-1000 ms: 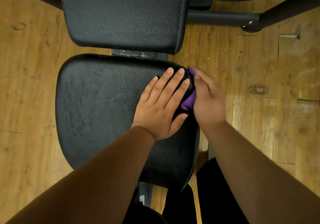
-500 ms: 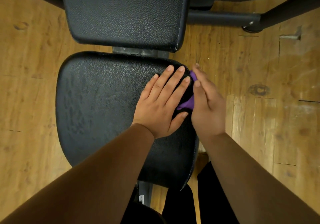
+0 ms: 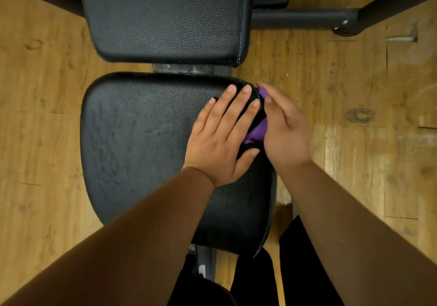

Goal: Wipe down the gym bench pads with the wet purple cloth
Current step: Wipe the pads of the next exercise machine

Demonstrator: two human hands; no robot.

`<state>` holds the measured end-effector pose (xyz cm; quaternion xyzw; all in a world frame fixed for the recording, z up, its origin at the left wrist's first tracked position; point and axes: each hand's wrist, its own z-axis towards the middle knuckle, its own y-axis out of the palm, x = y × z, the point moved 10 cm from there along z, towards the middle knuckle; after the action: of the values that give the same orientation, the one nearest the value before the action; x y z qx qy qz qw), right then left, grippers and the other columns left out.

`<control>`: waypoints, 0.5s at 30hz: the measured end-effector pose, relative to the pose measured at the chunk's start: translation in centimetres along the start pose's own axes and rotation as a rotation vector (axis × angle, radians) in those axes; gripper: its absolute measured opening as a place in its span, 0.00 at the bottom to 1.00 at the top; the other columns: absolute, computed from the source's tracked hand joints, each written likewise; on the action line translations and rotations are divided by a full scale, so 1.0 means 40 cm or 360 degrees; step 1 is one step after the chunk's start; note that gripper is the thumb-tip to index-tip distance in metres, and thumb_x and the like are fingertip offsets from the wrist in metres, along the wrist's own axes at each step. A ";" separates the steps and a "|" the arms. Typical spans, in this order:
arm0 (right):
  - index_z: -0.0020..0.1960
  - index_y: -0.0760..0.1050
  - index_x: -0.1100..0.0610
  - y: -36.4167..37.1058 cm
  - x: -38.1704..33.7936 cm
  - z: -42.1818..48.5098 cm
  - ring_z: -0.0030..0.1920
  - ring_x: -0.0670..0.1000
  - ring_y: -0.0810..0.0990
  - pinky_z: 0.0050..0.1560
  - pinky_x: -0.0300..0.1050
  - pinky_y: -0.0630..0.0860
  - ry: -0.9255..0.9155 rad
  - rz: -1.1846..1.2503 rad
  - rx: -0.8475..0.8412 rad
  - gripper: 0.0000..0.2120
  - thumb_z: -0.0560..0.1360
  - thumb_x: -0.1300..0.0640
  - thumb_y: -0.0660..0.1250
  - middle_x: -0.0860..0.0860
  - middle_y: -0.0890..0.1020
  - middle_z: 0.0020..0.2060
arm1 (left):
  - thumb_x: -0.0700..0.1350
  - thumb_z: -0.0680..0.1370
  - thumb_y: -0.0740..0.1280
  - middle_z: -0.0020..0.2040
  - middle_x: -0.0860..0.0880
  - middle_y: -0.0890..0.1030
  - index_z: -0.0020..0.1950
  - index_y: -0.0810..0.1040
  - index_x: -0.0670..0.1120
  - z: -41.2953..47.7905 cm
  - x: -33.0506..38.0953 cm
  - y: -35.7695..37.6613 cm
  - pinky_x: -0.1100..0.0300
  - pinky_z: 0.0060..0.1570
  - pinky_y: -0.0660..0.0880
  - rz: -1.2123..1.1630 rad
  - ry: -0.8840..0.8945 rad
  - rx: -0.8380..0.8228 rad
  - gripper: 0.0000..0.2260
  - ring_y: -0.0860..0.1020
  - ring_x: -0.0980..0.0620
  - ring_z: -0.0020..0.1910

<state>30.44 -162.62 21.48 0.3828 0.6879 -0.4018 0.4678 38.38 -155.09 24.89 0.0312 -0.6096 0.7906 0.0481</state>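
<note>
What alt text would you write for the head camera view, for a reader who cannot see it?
Seen from above, a person's right hand holds a purple cloth against the right edge of a black seat pad, while the left hand lies flat on the pad beside it. A black back pad sits just beyond, over a wooden floor.

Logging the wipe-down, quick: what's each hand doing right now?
Left hand: open, flat on the seat pad.
Right hand: holds the purple cloth against the pad's right edge.
</note>
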 end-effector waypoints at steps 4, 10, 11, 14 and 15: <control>0.54 0.82 0.52 0.022 0.056 0.067 0.57 0.45 0.80 0.67 0.49 0.71 0.0446 0.0328 -0.0078 0.13 0.80 0.60 0.59 0.47 0.84 0.52 | 0.59 0.80 0.44 0.75 0.40 0.64 0.75 0.66 0.40 -0.001 0.001 0.000 0.47 0.75 0.53 -0.0006 -0.0009 -0.0009 0.31 0.58 0.41 0.76; 0.67 0.73 0.45 -0.009 0.025 -0.039 0.64 0.44 0.75 0.69 0.50 0.70 -0.0018 0.0063 0.0026 0.17 0.81 0.51 0.55 0.42 0.77 0.63 | 0.58 0.80 0.45 0.75 0.40 0.64 0.75 0.64 0.41 -0.001 0.004 -0.003 0.47 0.75 0.54 0.0020 0.0010 0.0029 0.30 0.59 0.41 0.76; 0.67 0.73 0.43 -0.005 0.017 -0.031 0.63 0.47 0.77 0.67 0.53 0.72 -0.0051 -0.0002 0.0012 0.18 0.80 0.49 0.55 0.42 0.78 0.62 | 0.58 0.80 0.45 0.75 0.40 0.64 0.75 0.64 0.41 -0.001 0.003 -0.003 0.47 0.75 0.54 0.0022 0.0007 0.0031 0.30 0.59 0.41 0.76; 0.63 0.77 0.42 0.016 -0.005 0.024 0.55 0.46 0.80 0.62 0.51 0.76 -0.0015 -0.0070 -0.0096 0.15 0.81 0.51 0.56 0.39 0.80 0.52 | 0.58 0.81 0.44 0.75 0.40 0.64 0.75 0.65 0.41 -0.003 0.003 -0.001 0.47 0.75 0.54 0.0020 0.0005 0.0020 0.31 0.58 0.41 0.76; 0.60 0.79 0.44 0.020 -0.005 0.043 0.51 0.43 0.81 0.59 0.45 0.77 0.0071 0.0029 -0.0108 0.14 0.82 0.53 0.57 0.39 0.81 0.50 | 0.58 0.81 0.44 0.75 0.41 0.63 0.75 0.65 0.41 -0.002 0.002 0.000 0.47 0.75 0.54 0.0026 0.0004 0.0018 0.31 0.58 0.41 0.76</control>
<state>31.78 -163.91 21.11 0.3818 0.7078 -0.3651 0.4688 38.29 -155.00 24.87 0.0256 -0.6053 0.7945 0.0422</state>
